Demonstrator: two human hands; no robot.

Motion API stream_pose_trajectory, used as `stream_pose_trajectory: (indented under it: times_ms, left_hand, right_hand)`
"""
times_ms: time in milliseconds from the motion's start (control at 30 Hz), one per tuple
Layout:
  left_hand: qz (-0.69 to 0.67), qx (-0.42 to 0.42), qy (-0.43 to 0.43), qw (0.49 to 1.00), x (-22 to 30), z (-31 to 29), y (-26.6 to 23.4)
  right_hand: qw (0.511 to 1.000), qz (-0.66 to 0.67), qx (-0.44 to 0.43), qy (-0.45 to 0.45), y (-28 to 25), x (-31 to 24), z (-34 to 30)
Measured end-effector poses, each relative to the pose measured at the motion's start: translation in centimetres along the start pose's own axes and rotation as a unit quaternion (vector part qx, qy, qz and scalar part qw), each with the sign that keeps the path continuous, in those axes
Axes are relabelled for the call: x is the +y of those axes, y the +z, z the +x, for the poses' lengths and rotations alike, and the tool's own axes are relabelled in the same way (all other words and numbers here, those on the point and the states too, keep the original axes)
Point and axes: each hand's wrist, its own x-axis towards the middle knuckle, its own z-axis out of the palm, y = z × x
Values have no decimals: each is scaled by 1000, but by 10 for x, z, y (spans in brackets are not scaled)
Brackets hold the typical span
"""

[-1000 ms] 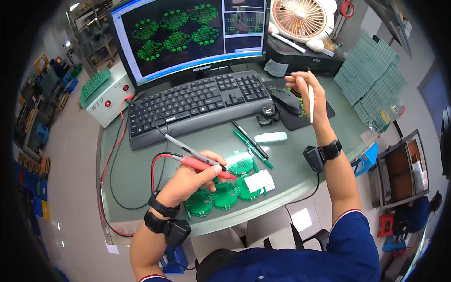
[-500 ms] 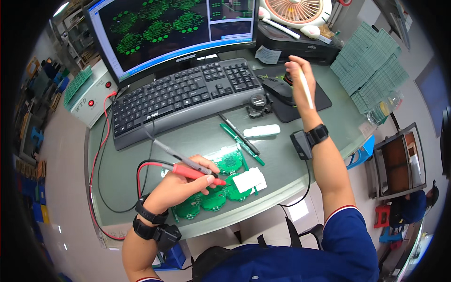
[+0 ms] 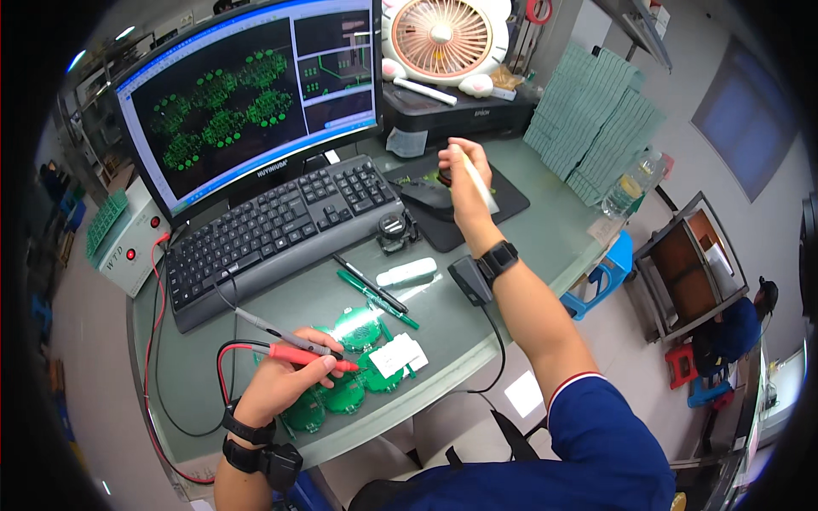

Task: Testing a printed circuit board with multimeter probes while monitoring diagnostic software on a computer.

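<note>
Some lettering (image 3: pixel 273 168) marks the monitor (image 3: pixel 247 102) beyond both probes (image 3: pixel 296 354).

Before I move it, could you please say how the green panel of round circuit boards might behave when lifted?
The panel looks thin and flat, so probably light and stiff; the white paper slips on top might slide off.

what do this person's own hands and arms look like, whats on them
Both hands, left and right, are gloveless. The left wrist wears two black bands, the lower one bearing a boxy black unit. The right wrist has a black strap with a black box trailing a thin black cable. The right sleeve is short, navy, with white-and-red trim.
</note>
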Motion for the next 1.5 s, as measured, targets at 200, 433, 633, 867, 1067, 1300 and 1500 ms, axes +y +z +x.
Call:
stream_pose_trajectory:
  times_ms: [200,433,633,867,1067,1300,1500]
  left_hand:
    - [-6,6,-6,1000,1,-4,0]
    - [-23,14,-11,1000,2,-3,0]
    - [-6,3,-2,1000,5,-1,1]
    - [-1,-12,5,1000,0,-2,-2]
    - [20,-16,15,1000,1,1,-2]
    - [18,-19,5,1000,-2,1,-1]
    - [30,-20,26,999,-4,-3,2]
  right_hand:
    - [833,401,53,377,10,-35,-19]
    - [800,479,-20,362,14,-43,-24]
    - [881,363,-13,303,3,-44,-16]
    - [916,287,-67,271,10,-42,-27]
    - [959,178,-112,192,13,-35,-31]
    - [962,67,-180,194,18,-48,-27]
    - [942,-96,-320,-13,42,-44,17]
